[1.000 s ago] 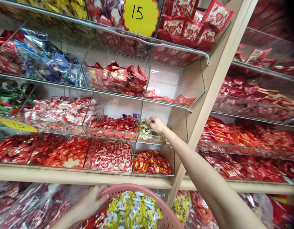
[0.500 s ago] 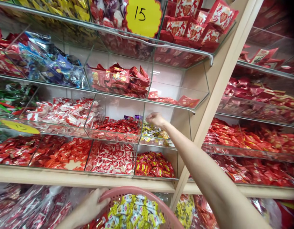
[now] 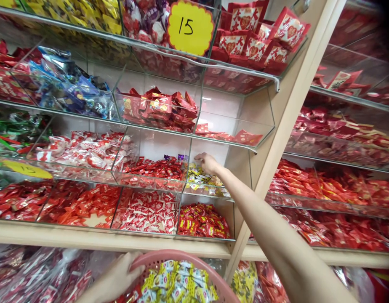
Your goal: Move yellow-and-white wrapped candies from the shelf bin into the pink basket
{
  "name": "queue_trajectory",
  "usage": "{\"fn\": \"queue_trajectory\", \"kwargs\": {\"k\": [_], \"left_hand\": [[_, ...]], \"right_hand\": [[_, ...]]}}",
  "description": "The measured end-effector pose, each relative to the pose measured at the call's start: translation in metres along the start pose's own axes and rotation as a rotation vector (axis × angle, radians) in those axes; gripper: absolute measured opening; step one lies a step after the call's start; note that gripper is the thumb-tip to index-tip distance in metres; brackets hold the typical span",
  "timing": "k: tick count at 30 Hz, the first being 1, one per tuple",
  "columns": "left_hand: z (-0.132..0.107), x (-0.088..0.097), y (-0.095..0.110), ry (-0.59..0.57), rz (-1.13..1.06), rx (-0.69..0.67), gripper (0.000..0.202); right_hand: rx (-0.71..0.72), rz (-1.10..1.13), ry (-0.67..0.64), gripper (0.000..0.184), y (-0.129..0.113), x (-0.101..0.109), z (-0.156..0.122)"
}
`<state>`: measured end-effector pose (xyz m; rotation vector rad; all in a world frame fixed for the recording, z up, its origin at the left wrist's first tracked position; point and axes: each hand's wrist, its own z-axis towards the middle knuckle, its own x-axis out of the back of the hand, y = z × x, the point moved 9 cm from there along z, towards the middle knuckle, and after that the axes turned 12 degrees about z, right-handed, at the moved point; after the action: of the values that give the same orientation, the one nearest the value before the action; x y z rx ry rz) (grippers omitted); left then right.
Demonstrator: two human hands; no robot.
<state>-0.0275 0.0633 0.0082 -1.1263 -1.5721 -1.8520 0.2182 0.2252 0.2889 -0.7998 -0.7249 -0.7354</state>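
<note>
My left hand [image 3: 120, 271] grips the rim of a pink plastic basket [image 3: 178, 255] at the bottom of the view. Yellow-and-white wrapped candies [image 3: 178, 280] are heaped in it, with some red wrappers at its left side. My right arm stretches up to the shelf, and my right hand [image 3: 209, 163] is inside a clear compartment, over similar yellow-and-white candies [image 3: 199, 176]. Its fingers point left, loosely bent and a little apart, and I see nothing held in them. The fingertips' undersides are hidden.
Clear dividers and front lips split the shelves into compartments. Red candies [image 3: 156, 168] lie left of my right hand, and red-and-yellow ones [image 3: 203, 221] below. A wooden upright [image 3: 276, 139] stands to the right. A yellow price card [image 3: 190, 27] reads 15.
My right hand has dropped slightly, and its fingers have loosened from a tighter curl. My left hand stays on the basket rim. The view has shifted a little.
</note>
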Motion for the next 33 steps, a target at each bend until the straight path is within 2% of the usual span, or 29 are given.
{"fn": "queue_trajectory", "kwargs": {"k": [4,9,14,18,21,24,26,28,31,33], "left_hand": [[-0.002,0.003,0.003,-0.007,0.012,0.013,0.028],[-0.001,0.002,-0.001,0.006,0.005,0.010,0.030],[-0.001,0.001,-0.001,0.011,0.005,-0.011,0.028],[-0.003,0.004,0.001,0.022,0.001,0.011,0.026],[-0.003,0.004,0.001,0.014,0.011,0.013,0.029],[-0.001,0.002,-0.003,0.015,0.019,0.020,0.031],[0.001,-0.001,-0.007,0.021,0.018,0.020,0.032],[0.002,-0.002,-0.010,0.037,0.019,0.024,0.034],[0.001,-0.002,-0.013,0.052,0.014,0.031,0.037],[0.000,-0.001,-0.013,0.049,-0.002,0.028,0.039]], "right_hand": [[0.002,-0.063,-0.067,0.040,-0.012,-0.026,0.008],[-0.017,-0.043,-0.081,0.023,-0.006,-0.033,0.003],[-0.047,0.059,0.101,0.023,0.007,-0.005,0.003],[-0.081,0.050,0.167,0.024,0.023,0.023,-0.005],[-0.153,-0.120,0.244,0.026,0.037,0.047,-0.019],[-0.171,-0.317,0.304,0.035,0.035,0.060,-0.029],[-0.112,-0.299,0.244,0.038,0.025,0.050,-0.024],[-0.063,-0.182,0.075,0.036,0.014,0.023,-0.015],[-0.091,-0.116,-0.162,0.032,0.007,-0.018,-0.006],[-0.129,-0.169,-0.218,0.031,0.008,-0.032,-0.006]]}}
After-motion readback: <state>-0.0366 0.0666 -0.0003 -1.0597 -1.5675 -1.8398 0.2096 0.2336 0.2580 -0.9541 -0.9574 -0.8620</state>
